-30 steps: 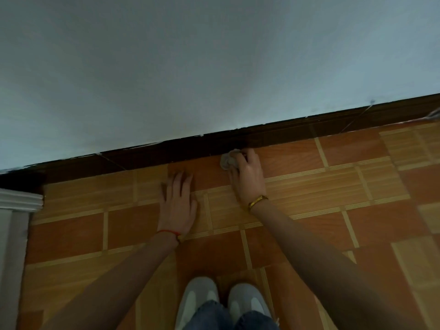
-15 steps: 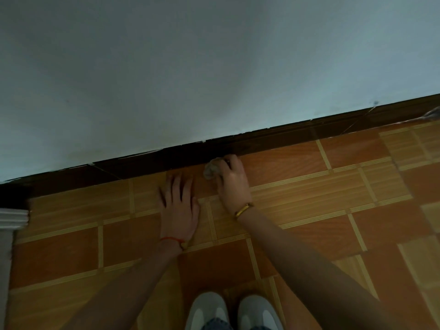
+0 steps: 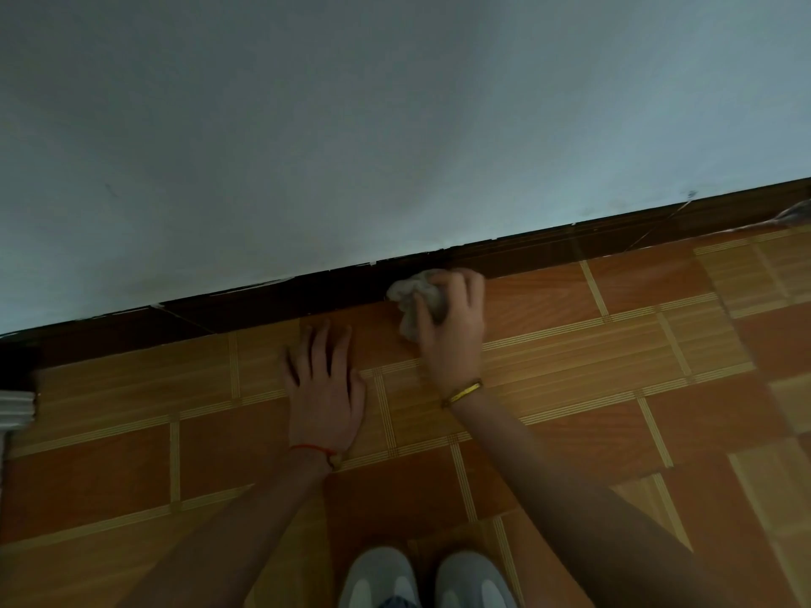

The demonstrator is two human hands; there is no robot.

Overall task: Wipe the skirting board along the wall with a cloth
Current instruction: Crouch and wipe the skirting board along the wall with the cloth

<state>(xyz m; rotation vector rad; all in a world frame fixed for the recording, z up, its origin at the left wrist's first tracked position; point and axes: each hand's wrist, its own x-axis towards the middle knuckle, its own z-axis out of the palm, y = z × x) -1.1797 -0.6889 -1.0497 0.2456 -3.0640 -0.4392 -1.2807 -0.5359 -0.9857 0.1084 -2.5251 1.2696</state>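
At the bottom centre of the frame, two pale grey shoes [image 3: 428, 579] are standing on the orange and tan patterned tile floor [image 3: 570, 432]. Further up, the left hand [image 3: 324, 388] is lying flat and spread wide on the tiles, probably propping the crouch. Just right of centre, the right hand [image 3: 452, 326] is gripping a crumpled pale grey cloth [image 3: 410, 302], pressing it against the dark brown wooden skirting board [image 3: 570, 247] under the pale wall [image 3: 351, 125]. No containers are showing.

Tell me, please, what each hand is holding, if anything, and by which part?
The right hand grips the crumpled cloth bunched in its fingers, one end sticking out toward the skirting board. The left hand lies flat on the floor, holding nothing.
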